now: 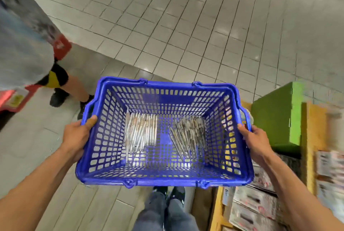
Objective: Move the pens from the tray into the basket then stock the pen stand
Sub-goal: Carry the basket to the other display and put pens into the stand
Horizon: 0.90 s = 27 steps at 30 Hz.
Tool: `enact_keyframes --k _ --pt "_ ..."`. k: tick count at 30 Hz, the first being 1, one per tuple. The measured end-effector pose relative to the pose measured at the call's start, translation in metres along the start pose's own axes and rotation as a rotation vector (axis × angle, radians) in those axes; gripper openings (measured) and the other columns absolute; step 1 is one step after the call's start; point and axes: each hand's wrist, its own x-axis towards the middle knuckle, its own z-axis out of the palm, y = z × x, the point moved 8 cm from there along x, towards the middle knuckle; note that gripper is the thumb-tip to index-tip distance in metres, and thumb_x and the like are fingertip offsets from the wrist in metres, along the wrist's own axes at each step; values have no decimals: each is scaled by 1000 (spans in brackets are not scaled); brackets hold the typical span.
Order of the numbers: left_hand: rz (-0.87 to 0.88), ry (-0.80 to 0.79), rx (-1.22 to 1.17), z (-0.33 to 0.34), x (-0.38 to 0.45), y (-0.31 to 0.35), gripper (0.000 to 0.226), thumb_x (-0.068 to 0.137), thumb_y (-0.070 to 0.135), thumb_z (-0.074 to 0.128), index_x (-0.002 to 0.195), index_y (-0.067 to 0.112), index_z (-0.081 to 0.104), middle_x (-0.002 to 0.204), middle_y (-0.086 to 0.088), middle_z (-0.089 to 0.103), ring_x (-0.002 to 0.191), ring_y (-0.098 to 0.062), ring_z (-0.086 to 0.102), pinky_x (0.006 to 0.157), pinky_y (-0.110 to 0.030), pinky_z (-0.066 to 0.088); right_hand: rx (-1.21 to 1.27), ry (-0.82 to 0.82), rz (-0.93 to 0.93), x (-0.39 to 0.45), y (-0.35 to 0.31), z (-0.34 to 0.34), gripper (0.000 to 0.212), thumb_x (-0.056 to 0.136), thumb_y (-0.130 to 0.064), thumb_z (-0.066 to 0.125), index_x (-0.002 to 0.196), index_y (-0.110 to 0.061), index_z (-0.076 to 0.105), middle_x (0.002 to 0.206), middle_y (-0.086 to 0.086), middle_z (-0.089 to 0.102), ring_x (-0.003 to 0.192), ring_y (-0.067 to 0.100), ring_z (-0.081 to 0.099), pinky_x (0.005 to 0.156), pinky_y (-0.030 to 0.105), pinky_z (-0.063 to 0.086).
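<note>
A blue plastic basket (163, 177) with slotted walls is held in the air in front of me, above the tiled floor. Two bundles of pens lie on its bottom: a paler bundle of pens (139, 133) on the left and a darker bundle of pens (191, 133) on the right. My left hand (76, 134) grips the basket's left rim, thumb over the top edge. My right hand (254, 141) grips the right rim the same way. No tray or pen stand is in view.
Another person's legs (61, 85) stand close at the left, beside a red object. A green box (277, 117) and yellow shelving with stacked packets (260, 202) fill the right side. Grey floor tiles stretch ahead. My own legs and shoes show below the basket.
</note>
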Motion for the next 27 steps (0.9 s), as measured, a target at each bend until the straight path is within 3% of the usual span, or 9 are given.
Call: enact_keyframes --k 2,3,6,8,10,13,16,23,27 --pt "24 42 -17 -20 -23 22 23 93 27 66 91 4 67 53 1 69 41 -12 63 42 -26 54 -13 -35 -29 -20 -35 3 19 89 -24 67 91 -5 70 77 11 73 67 26 67 72 51 57" --pt "23 60 -24 -30 -34 30 24 94 27 66 90 3 66 52 1 68 40 -11 62 39 -24 52 -23 -58 -44 -30 -51 6 20 90 -23 66 92 -4 69 82 16 73 70 29 67 74 55 57" --pt "-33 95 -101 -61 -62 35 30 94 27 65 97 -3 66 68 -15 72 50 -26 66 59 -45 61 -49 -143 -101 -50 -94 17 18 93 -21 63 93 -5 69 87 20 73 72 31 68 76 56 57" --pt "-62 143 -134 -85 -79 33 34 94 30 66 99 -3 65 81 -24 71 57 -32 67 70 -53 59 -91 -213 -123 -58 -116 30 18 94 -25 61 91 -9 69 85 18 74 72 34 71 69 50 59" --pt "-86 199 -171 -105 -97 24 36 93 33 67 99 -2 66 81 -25 73 60 -35 69 65 -51 59 -107 -297 -131 -62 -133 47 20 95 -25 60 96 -7 66 83 16 75 72 34 73 63 45 60" --pt "-123 294 -238 -134 -132 1 36 92 37 67 96 1 65 74 -20 74 57 -36 71 54 -43 59 -181 -421 -158 -64 -155 79 24 96 -27 59 104 -5 62 84 17 74 75 36 73 74 53 58" --pt "-142 421 -346 -162 -174 -28 32 92 34 67 90 2 66 69 -17 73 51 -32 70 45 -38 56 -266 -556 -190 -74 -176 118 27 95 -30 60 106 -5 58 83 18 74 73 37 73 69 48 58" --pt "-213 652 -604 -216 -279 -130 38 93 34 65 102 -3 68 84 -25 74 66 -38 72 71 -57 59 -514 -850 -345 -152 -206 229 24 95 -31 60 101 -8 57 80 17 74 72 37 73 70 48 58" --pt "-255 796 -780 -241 -338 -198 39 93 32 65 108 -4 66 89 -27 73 61 -33 70 63 -51 60 -633 -971 -446 -223 -196 294 22 95 -28 60 96 -6 62 77 17 74 69 36 72 62 43 59"
